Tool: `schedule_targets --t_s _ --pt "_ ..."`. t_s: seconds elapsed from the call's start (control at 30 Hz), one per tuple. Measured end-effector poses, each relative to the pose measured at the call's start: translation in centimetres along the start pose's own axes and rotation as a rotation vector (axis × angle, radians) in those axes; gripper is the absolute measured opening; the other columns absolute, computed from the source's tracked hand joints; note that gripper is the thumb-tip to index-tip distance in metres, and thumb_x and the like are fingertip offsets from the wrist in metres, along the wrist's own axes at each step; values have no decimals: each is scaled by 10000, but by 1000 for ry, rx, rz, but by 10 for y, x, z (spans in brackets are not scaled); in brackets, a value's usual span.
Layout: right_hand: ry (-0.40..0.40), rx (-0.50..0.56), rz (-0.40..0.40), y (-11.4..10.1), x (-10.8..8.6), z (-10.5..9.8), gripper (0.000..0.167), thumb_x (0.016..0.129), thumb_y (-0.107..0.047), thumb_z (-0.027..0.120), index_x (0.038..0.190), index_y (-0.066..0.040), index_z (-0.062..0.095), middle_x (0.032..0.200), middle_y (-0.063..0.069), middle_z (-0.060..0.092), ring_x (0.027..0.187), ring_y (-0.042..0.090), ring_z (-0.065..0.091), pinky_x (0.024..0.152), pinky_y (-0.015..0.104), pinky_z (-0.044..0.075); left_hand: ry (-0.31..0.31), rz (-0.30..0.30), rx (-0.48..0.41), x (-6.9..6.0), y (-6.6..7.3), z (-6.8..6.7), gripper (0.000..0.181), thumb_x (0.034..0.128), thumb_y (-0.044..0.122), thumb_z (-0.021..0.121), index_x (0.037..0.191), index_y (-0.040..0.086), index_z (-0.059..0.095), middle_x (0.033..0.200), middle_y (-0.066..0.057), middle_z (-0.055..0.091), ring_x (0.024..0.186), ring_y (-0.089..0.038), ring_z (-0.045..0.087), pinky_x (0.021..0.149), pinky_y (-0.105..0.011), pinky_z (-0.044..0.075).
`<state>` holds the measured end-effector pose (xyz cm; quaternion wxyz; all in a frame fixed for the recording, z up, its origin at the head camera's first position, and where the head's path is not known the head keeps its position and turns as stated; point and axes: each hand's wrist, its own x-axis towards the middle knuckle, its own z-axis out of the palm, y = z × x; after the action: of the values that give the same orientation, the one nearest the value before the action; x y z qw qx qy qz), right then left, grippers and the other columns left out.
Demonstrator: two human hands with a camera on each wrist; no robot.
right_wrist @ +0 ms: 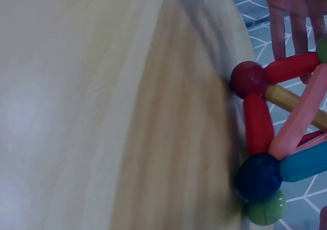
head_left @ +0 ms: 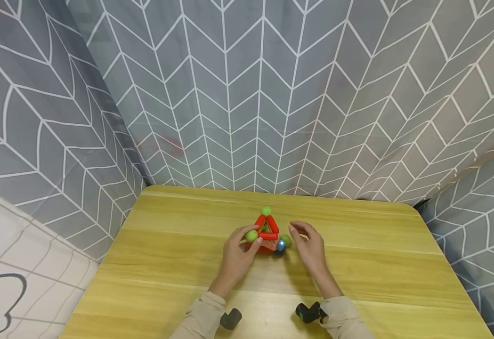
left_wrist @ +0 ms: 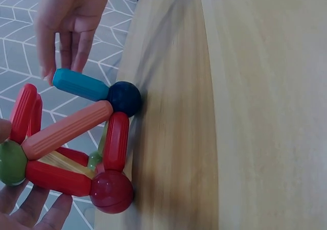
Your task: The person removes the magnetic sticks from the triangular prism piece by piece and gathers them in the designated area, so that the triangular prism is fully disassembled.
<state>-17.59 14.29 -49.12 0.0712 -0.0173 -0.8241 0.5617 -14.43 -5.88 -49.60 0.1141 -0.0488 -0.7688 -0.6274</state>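
Note:
A magnetic ball-and-stick structure stands on the table. My left hand grips its left side, with index finger and thumb about a green ball. Red sticks rise to another green ball at the top. In the left wrist view, a salmon stick joins a dark blue ball, and a blue stick points upward from that ball. A dark red ball sits at a lower corner. My right hand hovers just right of the structure, fingers loosely bent, apparently holding nothing.
The wooden table has its back edge against a grey patterned curtain. Curtains also hang on both sides. Black wrist cameras sit by both sleeves, low over the table's front.

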Motion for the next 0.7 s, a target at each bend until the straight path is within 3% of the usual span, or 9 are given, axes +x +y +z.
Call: schedule_targets --t_s 0.23,0.47,0.7 --pt "20 25 6 -9 4 -1 258 974 -179 667 1181 -29 702 1164 135 707 1093 260 662 924 240 554 30 -60 83 4 3 4 322 936 202 715 1245 171 629 1250 -71 682 1023 -243 668 776 -243 576" --pt "3 63 23 -14 6 -4 299 975 -175 664 1227 -14 680 1217 154 690 1125 233 646 891 129 512 37 -82 71 6 5 4 313 938 195 707 1240 147 642 1220 -103 692 970 -237 684 800 -330 592" --pt "1 84 32 -16 6 -3 260 960 -146 681 1192 -28 696 1214 154 701 1018 53 639 882 106 510 24 -79 46 8 3 0 284 929 159 711 1209 162 662 1189 -92 704 901 -182 675 760 -224 564"
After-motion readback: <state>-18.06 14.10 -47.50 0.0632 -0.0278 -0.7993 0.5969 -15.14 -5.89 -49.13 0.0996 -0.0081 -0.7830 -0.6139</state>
